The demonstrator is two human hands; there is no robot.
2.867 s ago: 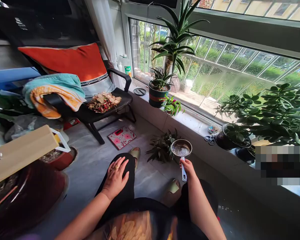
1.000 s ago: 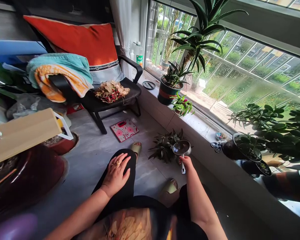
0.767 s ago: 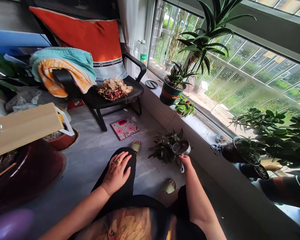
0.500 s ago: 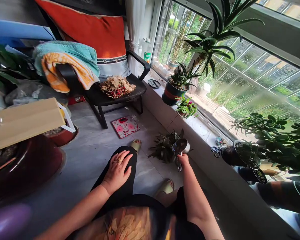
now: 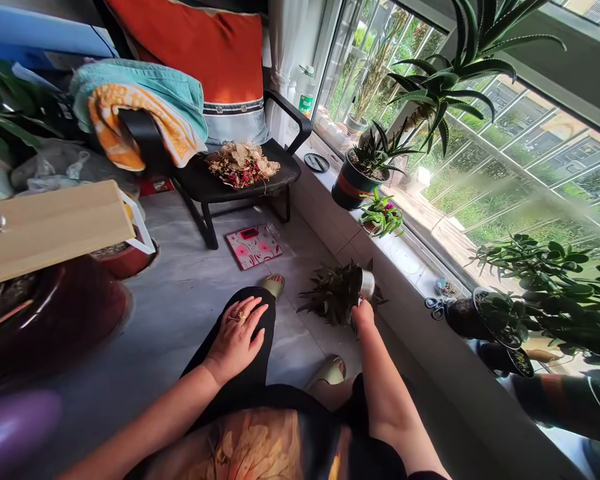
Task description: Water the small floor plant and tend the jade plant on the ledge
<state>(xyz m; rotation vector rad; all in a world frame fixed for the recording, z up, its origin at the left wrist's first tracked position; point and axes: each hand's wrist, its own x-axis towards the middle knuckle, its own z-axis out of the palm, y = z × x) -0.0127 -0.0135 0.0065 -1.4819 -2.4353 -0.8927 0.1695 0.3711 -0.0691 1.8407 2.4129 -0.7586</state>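
Note:
My right hand [image 5: 364, 315] is closed round the handle of a small metal dipper [image 5: 367, 284]. The dipper is tipped to the left, its mouth facing a dark spiky-leaved plant [image 5: 333, 293] on the floor by the sill wall. Whether anything comes out of it I cannot make out. My left hand [image 5: 237, 337], with a ring on one finger, lies flat on my left knee with its fingers stretched out and holds nothing. The plant's base is hidden by its leaves.
A flowered bathroom scale [image 5: 254, 245] lies on the floor before a black armchair [image 5: 240, 180] with dried flowers [image 5: 243, 165] on its seat. Potted aloe [image 5: 360, 177], a small green plant [image 5: 381, 215] and scissors [image 5: 434, 307] line the sill. A wooden board [image 5: 55, 230] juts in at left.
My right hand has turned the dipper from nearly level to tipped leftward over the plant. My left hand stays on the knee. The view has shifted slightly.

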